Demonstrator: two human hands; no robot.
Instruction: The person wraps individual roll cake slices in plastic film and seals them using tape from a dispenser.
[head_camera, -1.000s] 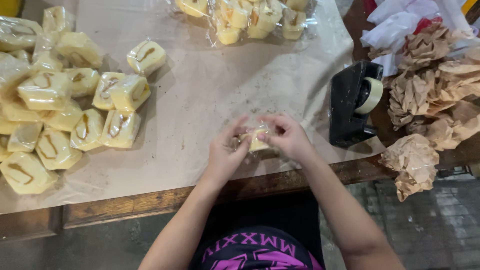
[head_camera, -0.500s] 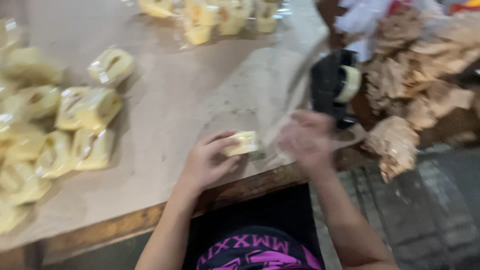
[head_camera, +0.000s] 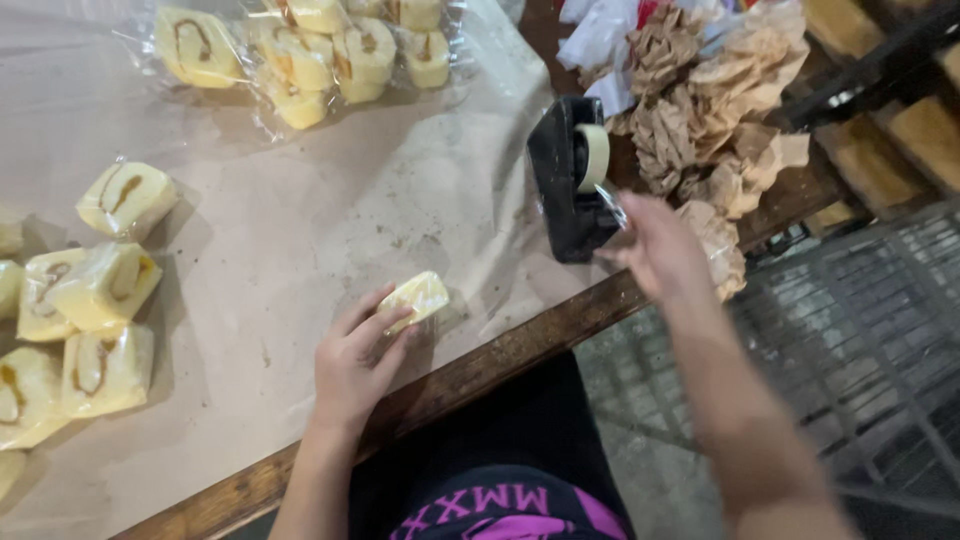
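Now your left hand (head_camera: 352, 365) pins a wrapped slice of cake roll (head_camera: 417, 297) to the paper-covered table (head_camera: 300, 250) near its wooden front edge, fingers curled over the slice and pressing on its near side. Your right hand (head_camera: 655, 250) is up at the black tape dispenser (head_camera: 570, 180), fingertips pinched on a short strip of clear tape (head_camera: 611, 205) drawn from the roll; the hand is blurred, so how firmly it grips cannot be told. Judging by the scene, the work is well along but not finished: a group of wrapped slices (head_camera: 80, 320) lies at your left and another batch (head_camera: 320, 50) sits at the far side of the table, while the slice under your hand shows no tape on it yet. That slice lies on its side, long axis running from near left to far right, its far end aimed roughly toward the dispenser. Crumpled brown paper (head_camera: 720, 90) is heaped beyond the dispenser.
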